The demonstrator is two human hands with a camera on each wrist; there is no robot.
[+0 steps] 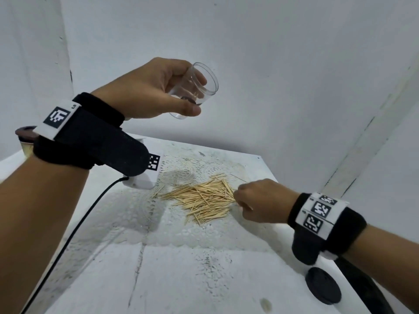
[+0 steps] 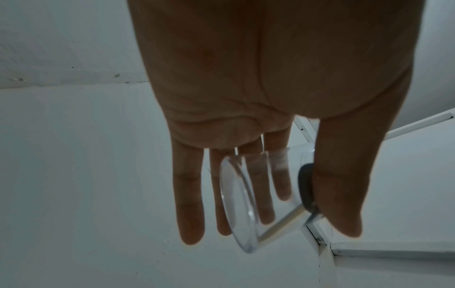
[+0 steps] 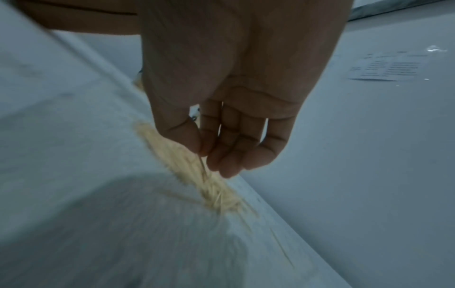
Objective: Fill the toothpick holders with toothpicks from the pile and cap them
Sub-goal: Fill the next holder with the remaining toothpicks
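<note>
**Holder raised, toothpick being picked**

The white table (image 1: 172, 268) is bearing a pile of pale wooden toothpicks (image 1: 204, 198) on a lace mat. The left hand (image 1: 154, 91) is gripping a clear cylindrical plastic holder (image 1: 199, 87) aloft — tilted, fingers and thumb curled round it. The right hand (image 1: 260, 202) is pinching a single toothpick (image 3: 201, 162) at the pile's edge. A black round cap (image 1: 323, 285) is lying near the right wrist.

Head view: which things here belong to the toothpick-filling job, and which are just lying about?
Job:
clear holder, gripped by left hand
toothpick pile, right hand pinching at its edge
black cap
capped holder, far left

Lying about:
black cable
lace mat
</note>
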